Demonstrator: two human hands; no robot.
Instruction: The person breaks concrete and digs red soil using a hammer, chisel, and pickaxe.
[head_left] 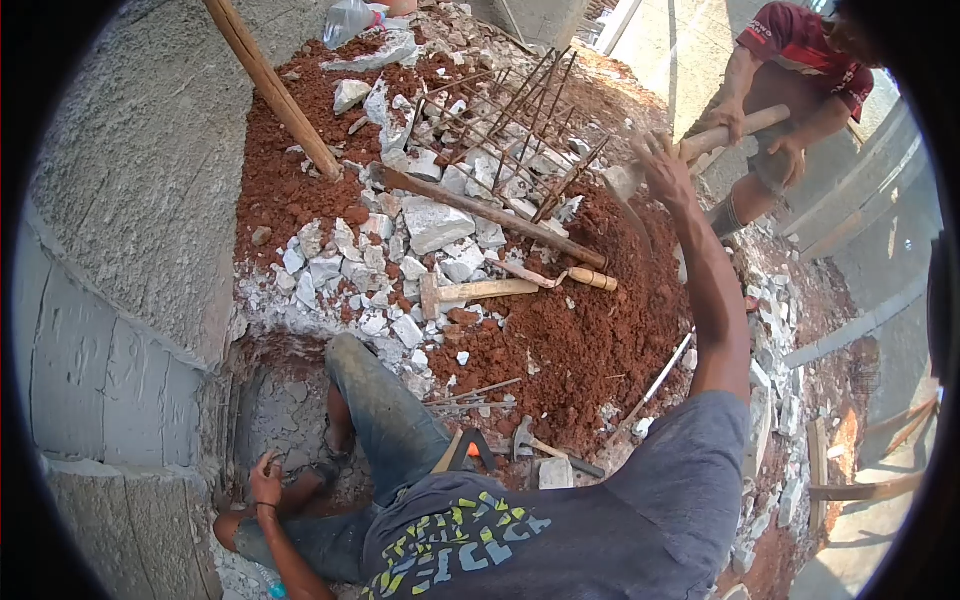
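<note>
Left hand [266,482]: low at the left, beside the bent knee; fingers pressed together and curled, resting on the grey concrete floor of the pit [285,415]; nothing is held in it.
Right hand [663,165]: raised on a straight arm toward the upper right; fingers spread, the palm just at the wooden handle [725,133] that a co-worker grips; whether the palm touches the wood cannot be told.
Wooden handle: thick and pale, tilted up to the right; its lower end carries a blade [625,185] just beside the raised hand.
Co-worker [790,80]: in a red shirt at the upper right, bent forward; both hands are on the handle.
Rubble heap [440,230]: red soil mixed with broken grey concrete pieces, filling the middle of the view.
Rebar cage [520,120]: rusted bars sticking out of the heap near its top.
Mallet [470,292]: wooden, lying flat on the soil at the centre; a bent tool with a wooden grip [570,277] lies just to its right.
Long pole [270,85]: leaning across the rough grey wall [130,200] at the upper left.
Hammer [530,440]: small, lying on the soil near the person's waist, close to a grey block [555,473].
</note>
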